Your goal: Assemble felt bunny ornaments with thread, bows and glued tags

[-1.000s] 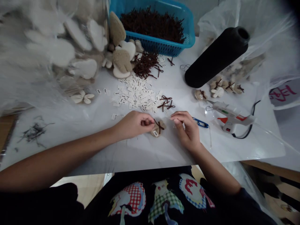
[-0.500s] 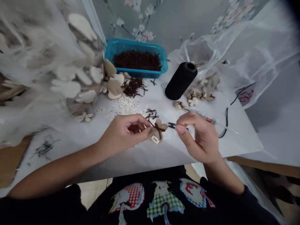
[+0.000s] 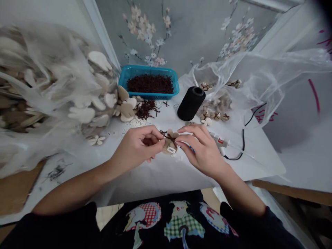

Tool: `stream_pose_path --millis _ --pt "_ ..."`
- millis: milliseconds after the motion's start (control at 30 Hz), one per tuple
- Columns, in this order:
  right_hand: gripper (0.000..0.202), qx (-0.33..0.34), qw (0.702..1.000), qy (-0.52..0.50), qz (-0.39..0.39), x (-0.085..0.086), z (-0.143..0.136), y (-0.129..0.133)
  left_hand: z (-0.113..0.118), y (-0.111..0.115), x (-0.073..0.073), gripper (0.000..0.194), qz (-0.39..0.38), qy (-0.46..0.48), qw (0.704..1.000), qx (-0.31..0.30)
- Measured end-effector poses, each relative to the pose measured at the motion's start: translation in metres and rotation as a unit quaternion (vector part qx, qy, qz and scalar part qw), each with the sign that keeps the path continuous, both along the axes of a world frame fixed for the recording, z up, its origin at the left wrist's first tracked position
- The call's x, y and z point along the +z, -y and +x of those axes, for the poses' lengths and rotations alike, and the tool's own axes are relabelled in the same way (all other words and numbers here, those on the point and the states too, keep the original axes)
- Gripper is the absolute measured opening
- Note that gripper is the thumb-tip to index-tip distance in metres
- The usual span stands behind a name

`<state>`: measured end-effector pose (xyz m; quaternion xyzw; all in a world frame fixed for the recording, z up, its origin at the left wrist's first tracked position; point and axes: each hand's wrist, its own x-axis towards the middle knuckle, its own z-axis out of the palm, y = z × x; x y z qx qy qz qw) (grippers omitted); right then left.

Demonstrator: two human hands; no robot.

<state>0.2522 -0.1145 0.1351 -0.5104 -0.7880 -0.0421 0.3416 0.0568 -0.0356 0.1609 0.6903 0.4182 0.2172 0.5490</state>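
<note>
A small beige felt piece with rounded lobes (image 3: 168, 146) is between my hands, just above the white-covered table. It carries a dark brown bow (image 3: 171, 139) and a small white printed label (image 3: 171, 149). My left hand (image 3: 137, 147) pinches the piece at its left edge, thumb against forefinger. On the other side, my right hand (image 3: 203, 148) has its thumb and fingertips closed at the bow's right end. A bit of blue shows below the right fingers; the small snips there are mostly hidden. Loose brown bows (image 3: 163, 133) lie behind the left fingertips.
At the back stands a blue basket (image 3: 149, 97) of brown bows. A black thread cone (image 3: 191, 103) is right of it. Plastic bags of felt pieces lie left (image 3: 77, 69) and right (image 3: 220, 77). White labels (image 3: 138, 122), a bow pile (image 3: 145, 110) and a cable (image 3: 243, 145) lie around.
My right hand has moved left from beside the snips to the bow and closed its fingertips there. My left hand keeps its pinch. The view has tilted up slightly.
</note>
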Motion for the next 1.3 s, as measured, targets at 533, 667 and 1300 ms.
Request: stream_pose_path --millis 533,667,1300 --pt "0.015 0.003 0.999 0.011 -0.038 -0.019 0.008 -0.015 0.008 -0.011 -0.007 0.011 -0.002 -0.046 0.999 -0.028" --pt "0.015 0.037 0.996 0.027 -0.082 -0.018 0.013 -0.017 0.01 -0.01 -0.009 0.011 0.024 -0.065 0.997 -0.046" --pt "0.017 0.024 0.884 -0.467 0.011 -0.002 0.034 0.003 0.019 -0.017 -0.023 0.016 -0.003 -0.042 0.997 -0.058"
